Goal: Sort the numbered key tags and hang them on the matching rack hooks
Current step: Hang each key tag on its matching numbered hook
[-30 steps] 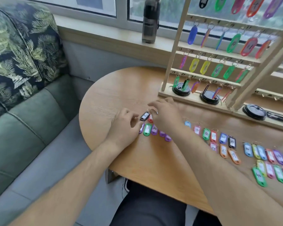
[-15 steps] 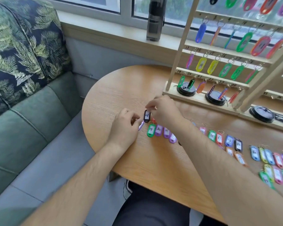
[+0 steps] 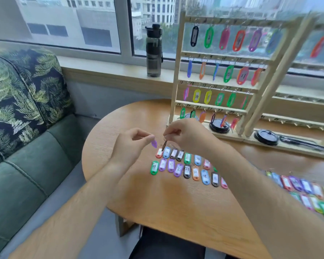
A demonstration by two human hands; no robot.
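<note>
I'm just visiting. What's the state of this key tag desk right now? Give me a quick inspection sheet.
Surface: round wooden table.
Job's things: loose key tags in rows on the table; wooden rack behind them, tags hung on four rows.
Clutter: two black discs on the rack base.
Hands: left hand pinches a purple tag; right hand holds a black tag by its ring.
Cables: nothing seen.
Surroundings: dark bottle on the windowsill, green sofa at left.

A dark water bottle [image 3: 153, 51] stands on the windowsill [image 3: 101, 67], straight beyond the grip. Left of the grip sits a green sofa [image 3: 26, 165] (a leaf-print cushion [image 3: 21, 94] at its back).
</note>
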